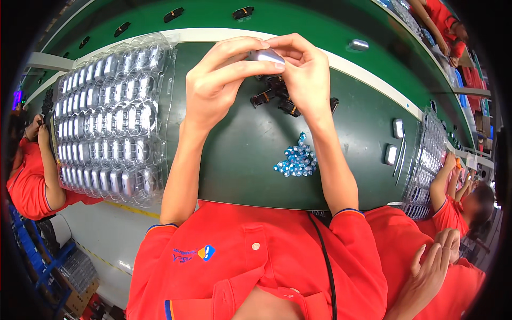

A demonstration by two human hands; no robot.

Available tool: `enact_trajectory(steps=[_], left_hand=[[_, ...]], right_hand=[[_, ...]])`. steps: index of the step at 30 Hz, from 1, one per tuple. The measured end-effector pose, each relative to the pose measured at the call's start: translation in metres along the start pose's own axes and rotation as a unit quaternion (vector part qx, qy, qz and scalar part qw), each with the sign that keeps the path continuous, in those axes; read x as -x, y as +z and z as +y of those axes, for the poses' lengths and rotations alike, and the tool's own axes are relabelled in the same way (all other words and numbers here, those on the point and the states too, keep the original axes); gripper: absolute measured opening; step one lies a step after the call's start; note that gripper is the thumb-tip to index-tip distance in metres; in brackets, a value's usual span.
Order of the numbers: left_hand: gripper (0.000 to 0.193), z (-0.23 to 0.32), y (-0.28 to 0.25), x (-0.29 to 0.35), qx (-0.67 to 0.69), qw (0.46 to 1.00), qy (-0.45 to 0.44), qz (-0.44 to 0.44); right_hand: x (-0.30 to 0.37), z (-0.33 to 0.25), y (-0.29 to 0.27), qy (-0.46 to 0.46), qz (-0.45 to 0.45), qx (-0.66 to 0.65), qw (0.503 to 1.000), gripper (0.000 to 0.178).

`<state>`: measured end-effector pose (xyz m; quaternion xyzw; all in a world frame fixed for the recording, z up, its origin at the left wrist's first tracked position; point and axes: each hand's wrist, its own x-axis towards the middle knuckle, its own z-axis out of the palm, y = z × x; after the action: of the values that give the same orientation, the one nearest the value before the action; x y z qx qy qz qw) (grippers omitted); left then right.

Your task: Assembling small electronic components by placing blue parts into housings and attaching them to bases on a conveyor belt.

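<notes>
Both my hands meet above the far side of the dark green worktable (240,154). Between them is a small, rounded, silver-grey case (268,56). My left hand (218,80) pinches it from the left with fingers along its side. My right hand (305,72) grips its right end, the fingers curled and partly hidden behind it. Below my hands lies a cluster of black parts with orange-gold bits (277,95), partly covered by my right hand. Nearer to me, between my forearms, sits a heap of small blue and white pieces (297,160).
At left stands a clear plastic tray (165,101) filled with silver cases. Two loose cases (391,154) and thin rods (400,157) lie at right, beside another tray (426,154). Beyond the ledge, a green conveyor (309,21) carries black parts and a silver case (359,45). Co-workers sit on both sides.
</notes>
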<state>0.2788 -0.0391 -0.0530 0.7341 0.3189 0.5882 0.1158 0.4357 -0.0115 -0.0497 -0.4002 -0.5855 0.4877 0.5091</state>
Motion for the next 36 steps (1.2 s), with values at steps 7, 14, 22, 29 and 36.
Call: enact_trajectory(steps=[7, 14, 22, 29, 36], left_hand=[[0.032, -0.006, -0.006, 0.000, -0.011, 0.999, 0.029, 0.010], [0.030, -0.003, -0.011, 0.002, 0.162, 0.967, -0.171, 0.097], [0.035, -0.001, -0.017, -0.001, 0.202, 0.928, -0.303, 0.079], [0.037, 0.005, -0.009, -0.009, 0.212, 0.892, -0.391, 0.079], [0.038, 0.030, -0.018, -0.023, 0.337, 0.822, -0.445, 0.116]], right_hand=[[0.007, -0.003, 0.012, 0.006, 0.016, -0.058, 0.998, 0.019], [0.009, -0.004, 0.013, 0.026, -0.003, -0.131, 0.991, 0.017], [0.007, 0.007, 0.001, -0.201, -0.078, 0.169, 0.962, 0.017], [0.008, 0.021, -0.001, -0.021, -0.100, -0.017, 0.995, 0.015], [0.023, 0.008, 0.012, -0.169, -0.032, 0.099, 0.980, 0.012]])
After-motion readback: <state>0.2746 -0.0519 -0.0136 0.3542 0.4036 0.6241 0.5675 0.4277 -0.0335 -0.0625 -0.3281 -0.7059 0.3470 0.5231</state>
